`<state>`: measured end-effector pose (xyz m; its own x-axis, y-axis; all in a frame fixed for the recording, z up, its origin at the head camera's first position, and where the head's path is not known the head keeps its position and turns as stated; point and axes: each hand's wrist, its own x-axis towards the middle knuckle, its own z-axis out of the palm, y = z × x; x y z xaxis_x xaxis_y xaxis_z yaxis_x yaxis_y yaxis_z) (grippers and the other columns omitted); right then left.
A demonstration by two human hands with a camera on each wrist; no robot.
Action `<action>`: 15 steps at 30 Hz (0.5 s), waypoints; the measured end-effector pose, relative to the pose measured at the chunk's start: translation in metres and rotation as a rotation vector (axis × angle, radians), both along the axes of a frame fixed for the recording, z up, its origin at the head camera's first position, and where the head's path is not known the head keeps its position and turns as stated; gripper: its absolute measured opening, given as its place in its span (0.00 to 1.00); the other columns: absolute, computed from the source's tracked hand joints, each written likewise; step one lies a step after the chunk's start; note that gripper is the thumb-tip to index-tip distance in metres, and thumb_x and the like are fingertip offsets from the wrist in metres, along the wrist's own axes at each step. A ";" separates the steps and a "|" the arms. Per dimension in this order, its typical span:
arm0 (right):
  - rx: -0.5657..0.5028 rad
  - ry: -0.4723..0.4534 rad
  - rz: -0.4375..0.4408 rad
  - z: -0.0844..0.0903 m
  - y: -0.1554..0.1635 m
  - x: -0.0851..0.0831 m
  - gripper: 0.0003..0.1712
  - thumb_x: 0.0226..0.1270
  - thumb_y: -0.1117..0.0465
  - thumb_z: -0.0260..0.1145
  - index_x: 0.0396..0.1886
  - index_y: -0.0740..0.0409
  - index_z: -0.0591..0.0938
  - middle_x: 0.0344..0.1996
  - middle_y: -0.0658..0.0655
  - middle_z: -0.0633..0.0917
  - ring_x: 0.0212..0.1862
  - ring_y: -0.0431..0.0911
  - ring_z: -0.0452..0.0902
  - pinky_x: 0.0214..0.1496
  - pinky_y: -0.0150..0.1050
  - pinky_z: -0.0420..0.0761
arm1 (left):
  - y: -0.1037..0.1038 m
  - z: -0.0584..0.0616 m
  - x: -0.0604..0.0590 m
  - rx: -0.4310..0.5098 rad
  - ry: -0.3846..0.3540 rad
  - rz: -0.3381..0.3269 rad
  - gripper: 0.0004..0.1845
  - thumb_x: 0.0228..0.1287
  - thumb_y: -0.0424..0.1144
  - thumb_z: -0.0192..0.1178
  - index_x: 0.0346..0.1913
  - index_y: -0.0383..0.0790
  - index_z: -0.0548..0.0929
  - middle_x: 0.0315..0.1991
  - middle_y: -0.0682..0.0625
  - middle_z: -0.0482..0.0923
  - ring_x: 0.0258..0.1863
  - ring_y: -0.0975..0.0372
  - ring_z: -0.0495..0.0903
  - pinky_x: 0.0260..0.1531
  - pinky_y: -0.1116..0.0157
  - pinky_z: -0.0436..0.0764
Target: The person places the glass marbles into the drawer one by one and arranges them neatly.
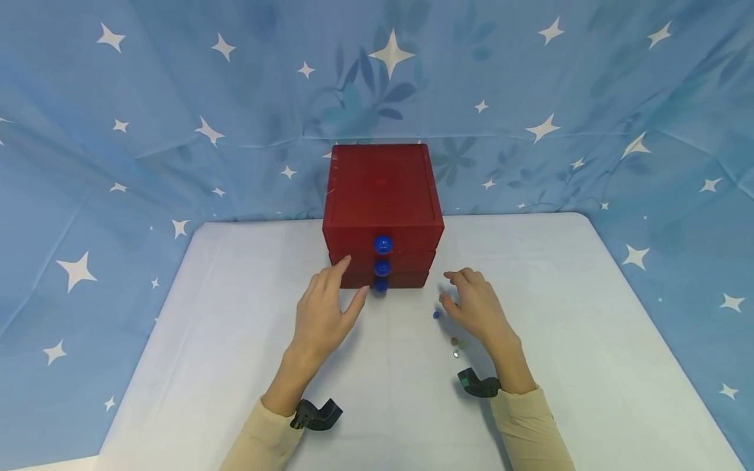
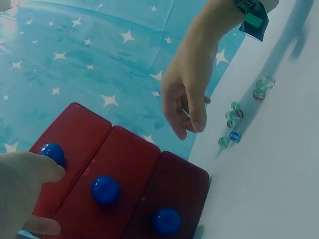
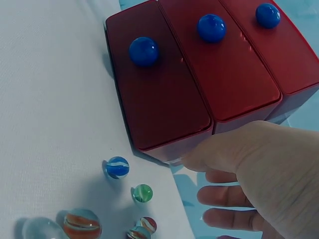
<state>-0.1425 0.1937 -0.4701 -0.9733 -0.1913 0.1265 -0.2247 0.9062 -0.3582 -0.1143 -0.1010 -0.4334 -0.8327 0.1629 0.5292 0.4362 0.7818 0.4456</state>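
Red drawer box (image 1: 381, 196) sits at the back middle of the white table (image 1: 589, 340), against the star-print blue cloth (image 1: 147, 131). Three drawers stacked, each with a blue knob (image 1: 383, 244), all look pushed in.

Left hand (image 1: 321, 314): relaxed, fingers straight-ish, spread at the box's lower left front corner. In the left wrist view one fingertip (image 2: 47, 172) lies right against the top drawer's knob (image 2: 52, 152); can't tell if it actually presses. Nothing pinched or gripped.

Right hand (image 1: 477, 304): loose, fingers slightly curled downward, holding nothing. It hovers just right of the box's lower front corner, above the table. Fingers (image 3: 224, 196) apart in the right wrist view, palm empty.

Marbles (image 3: 119, 167) scattered on the table just beside the right hand, between it and the box: a blue one nearest the bottom drawer, a green one (image 3: 142, 193) next, a few more clustered further off. None touched by either hand
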 end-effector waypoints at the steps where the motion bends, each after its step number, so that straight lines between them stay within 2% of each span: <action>1: -0.002 0.004 0.001 -0.001 0.000 0.000 0.25 0.67 0.54 0.66 0.60 0.62 0.79 0.52 0.62 0.81 0.53 0.57 0.76 0.53 0.53 0.81 | 0.001 0.001 -0.001 0.002 0.009 -0.006 0.32 0.67 0.48 0.64 0.69 0.39 0.72 0.57 0.43 0.81 0.53 0.52 0.81 0.50 0.54 0.86; 8: -0.042 0.044 -0.001 0.002 0.000 0.000 0.24 0.67 0.56 0.66 0.60 0.62 0.79 0.49 0.61 0.82 0.50 0.56 0.76 0.51 0.52 0.80 | 0.011 0.004 -0.008 0.061 0.085 -0.059 0.30 0.67 0.46 0.65 0.67 0.36 0.74 0.58 0.41 0.81 0.56 0.52 0.81 0.53 0.56 0.86; 15: -0.097 0.102 -0.033 0.014 -0.005 0.003 0.22 0.70 0.55 0.65 0.59 0.60 0.79 0.49 0.61 0.83 0.51 0.55 0.77 0.52 0.52 0.81 | 0.022 0.009 -0.016 0.102 0.163 -0.096 0.28 0.65 0.42 0.67 0.65 0.35 0.75 0.54 0.42 0.82 0.53 0.53 0.82 0.52 0.57 0.86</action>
